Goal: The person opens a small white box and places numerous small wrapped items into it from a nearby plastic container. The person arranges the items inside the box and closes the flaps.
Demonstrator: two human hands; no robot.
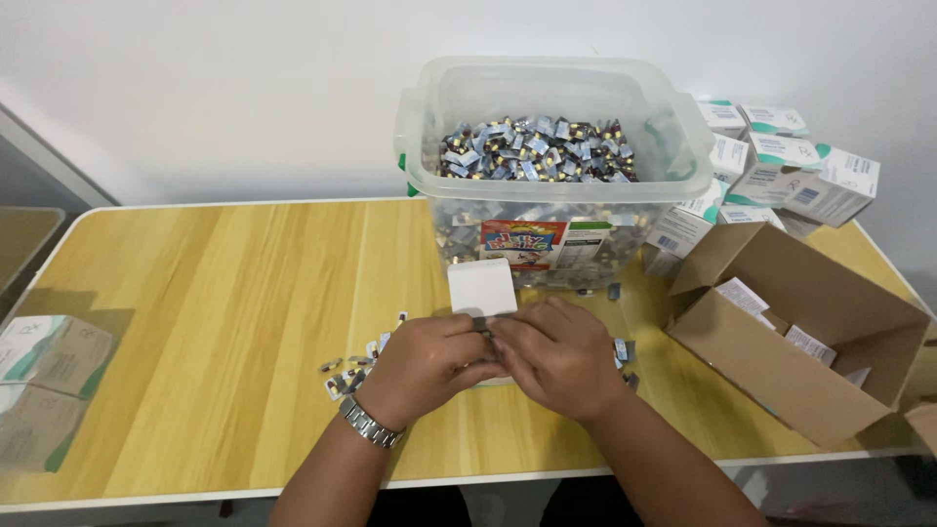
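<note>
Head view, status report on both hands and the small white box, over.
Left hand and right hand together on small white box. Capsule strips loose beside left hand. Clear tub behind.

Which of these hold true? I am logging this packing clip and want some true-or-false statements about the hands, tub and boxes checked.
1. Both hands meet at a small white box. True.
2. The clear plastic tub is empty. False: it holds many small blister packs.
3. A metal watch sits on the left wrist. True.
4. The brown cardboard box stands at the table's left end. False: it lies at the right, open.
5. Loose blister packs lie beside the left hand. True.
</note>
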